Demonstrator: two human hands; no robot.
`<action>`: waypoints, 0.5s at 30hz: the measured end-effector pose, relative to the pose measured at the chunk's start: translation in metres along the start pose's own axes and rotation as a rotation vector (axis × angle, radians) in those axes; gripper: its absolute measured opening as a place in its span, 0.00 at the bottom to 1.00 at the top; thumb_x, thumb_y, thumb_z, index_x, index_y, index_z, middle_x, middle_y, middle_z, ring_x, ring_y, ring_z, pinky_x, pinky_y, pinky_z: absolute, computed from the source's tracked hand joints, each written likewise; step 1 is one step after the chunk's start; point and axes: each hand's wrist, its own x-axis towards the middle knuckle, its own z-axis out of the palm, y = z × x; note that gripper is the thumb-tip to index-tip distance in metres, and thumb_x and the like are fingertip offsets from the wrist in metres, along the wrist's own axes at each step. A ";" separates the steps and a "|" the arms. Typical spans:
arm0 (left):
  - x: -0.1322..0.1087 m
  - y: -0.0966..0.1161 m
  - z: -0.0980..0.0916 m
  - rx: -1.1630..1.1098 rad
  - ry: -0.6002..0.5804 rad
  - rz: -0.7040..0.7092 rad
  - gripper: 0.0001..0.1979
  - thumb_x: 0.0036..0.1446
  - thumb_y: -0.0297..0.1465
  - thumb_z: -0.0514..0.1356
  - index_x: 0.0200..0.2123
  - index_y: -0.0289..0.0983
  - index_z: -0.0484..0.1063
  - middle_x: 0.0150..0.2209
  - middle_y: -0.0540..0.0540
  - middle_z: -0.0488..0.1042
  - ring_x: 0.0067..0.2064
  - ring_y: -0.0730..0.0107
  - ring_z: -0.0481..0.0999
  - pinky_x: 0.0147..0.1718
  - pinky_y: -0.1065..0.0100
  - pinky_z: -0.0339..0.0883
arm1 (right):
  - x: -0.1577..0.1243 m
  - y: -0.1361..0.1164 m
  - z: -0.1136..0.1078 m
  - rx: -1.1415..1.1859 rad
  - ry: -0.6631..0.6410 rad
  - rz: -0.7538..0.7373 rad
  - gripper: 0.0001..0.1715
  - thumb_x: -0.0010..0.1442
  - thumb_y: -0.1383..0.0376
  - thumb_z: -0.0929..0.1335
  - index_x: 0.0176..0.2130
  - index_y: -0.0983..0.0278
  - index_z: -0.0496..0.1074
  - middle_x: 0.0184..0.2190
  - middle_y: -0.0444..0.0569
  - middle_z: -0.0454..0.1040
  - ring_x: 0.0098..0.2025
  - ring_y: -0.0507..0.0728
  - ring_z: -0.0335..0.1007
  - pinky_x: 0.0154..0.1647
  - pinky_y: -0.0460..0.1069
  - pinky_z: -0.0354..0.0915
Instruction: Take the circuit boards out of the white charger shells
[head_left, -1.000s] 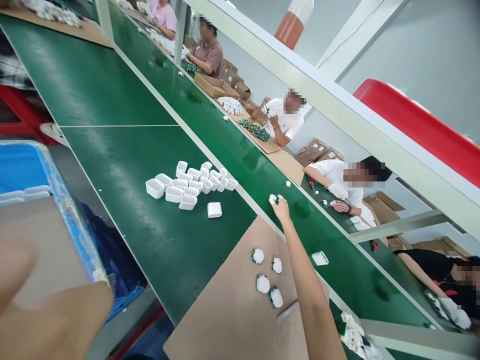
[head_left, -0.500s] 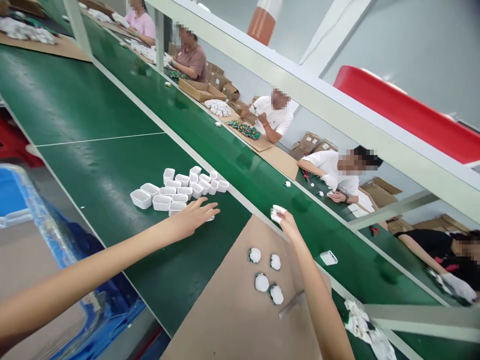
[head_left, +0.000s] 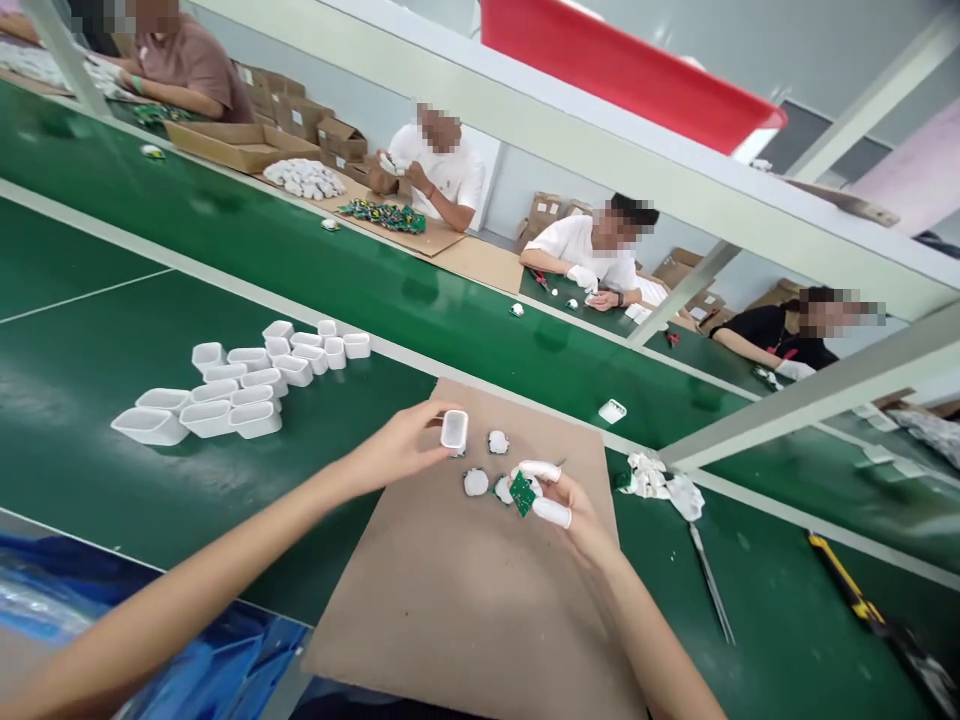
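Observation:
My left hand (head_left: 420,440) grips a small white plastic housing (head_left: 454,430), its open side facing me, above the cardboard sheet (head_left: 450,600). In my right hand (head_left: 566,505), between fingertips covered in white finger cots, is a green circuit board (head_left: 523,494). Just under and beside my hands lie several boards with round white parts on top, such as this white-topped board (head_left: 475,483); the housing and my right fingers partly cover some of them. To the left, several more white housings (head_left: 210,415) stand grouped on the green table.
Beyond the pale rail runs a green conveyor belt (head_left: 420,300) carrying a white piece (head_left: 612,411). Tweezers (head_left: 711,580), a yellow-and-black tool (head_left: 847,580) and crumpled white gloves (head_left: 667,485) lie right. A slanting frame post (head_left: 810,370) crosses the right side. Co-workers sit across the belt.
My left hand has come away from the housing group with one housing, over the cardboard. My right hand has drawn back toward me with the board. The view has turned right.

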 end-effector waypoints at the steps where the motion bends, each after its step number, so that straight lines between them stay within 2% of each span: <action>1: 0.003 0.011 0.014 -0.037 0.026 0.045 0.19 0.61 0.32 0.59 0.55 0.40 0.65 0.54 0.43 0.73 0.53 0.61 0.76 0.55 0.59 0.71 | -0.002 0.000 0.000 0.035 0.004 0.000 0.28 0.52 0.52 0.76 0.50 0.57 0.73 0.44 0.52 0.77 0.45 0.59 0.75 0.45 0.55 0.72; 3: 0.006 0.027 0.038 -0.048 0.051 0.146 0.21 0.61 0.30 0.59 0.57 0.41 0.64 0.56 0.41 0.72 0.56 0.60 0.74 0.56 0.58 0.70 | -0.007 -0.003 -0.001 0.090 0.010 -0.011 0.30 0.50 0.52 0.77 0.50 0.57 0.73 0.44 0.52 0.78 0.45 0.60 0.75 0.47 0.56 0.71; 5: 0.006 0.037 0.055 -0.032 0.060 0.222 0.23 0.61 0.27 0.58 0.59 0.42 0.63 0.57 0.40 0.72 0.58 0.58 0.73 0.56 0.57 0.70 | -0.015 -0.007 -0.002 0.132 0.025 -0.027 0.30 0.49 0.52 0.77 0.49 0.57 0.73 0.44 0.51 0.78 0.45 0.60 0.76 0.49 0.57 0.71; 7: 0.003 0.042 0.064 -0.040 0.064 0.264 0.23 0.61 0.26 0.58 0.59 0.42 0.63 0.56 0.39 0.72 0.57 0.57 0.73 0.55 0.56 0.70 | -0.025 -0.012 -0.002 0.159 0.053 -0.065 0.29 0.49 0.52 0.77 0.48 0.57 0.73 0.46 0.52 0.77 0.46 0.61 0.75 0.49 0.58 0.71; 10: -0.004 0.045 0.073 -0.080 0.031 0.278 0.24 0.59 0.25 0.59 0.58 0.42 0.63 0.55 0.39 0.72 0.57 0.57 0.73 0.54 0.57 0.69 | -0.041 -0.014 0.004 0.130 0.111 -0.233 0.24 0.52 0.56 0.76 0.48 0.55 0.72 0.50 0.53 0.74 0.51 0.62 0.74 0.51 0.59 0.71; 12: -0.009 0.046 0.080 -0.113 0.014 0.220 0.22 0.57 0.25 0.61 0.55 0.41 0.65 0.52 0.39 0.73 0.53 0.57 0.74 0.51 0.58 0.70 | -0.047 -0.014 0.009 0.076 0.147 -0.364 0.21 0.55 0.60 0.75 0.49 0.54 0.71 0.51 0.52 0.73 0.54 0.62 0.72 0.53 0.59 0.70; 14: -0.013 0.046 0.088 -0.201 0.047 0.066 0.16 0.52 0.28 0.66 0.43 0.40 0.67 0.43 0.43 0.74 0.46 0.60 0.76 0.46 0.60 0.71 | -0.049 -0.011 0.015 0.057 0.158 -0.409 0.20 0.56 0.63 0.74 0.49 0.53 0.71 0.50 0.51 0.73 0.55 0.62 0.71 0.56 0.60 0.69; 15: -0.014 0.046 0.093 -0.285 0.060 -0.041 0.16 0.50 0.30 0.68 0.37 0.40 0.64 0.39 0.46 0.73 0.43 0.62 0.76 0.43 0.61 0.71 | -0.049 -0.008 0.017 0.069 0.160 -0.395 0.20 0.56 0.63 0.74 0.49 0.52 0.71 0.51 0.51 0.73 0.55 0.61 0.71 0.57 0.60 0.68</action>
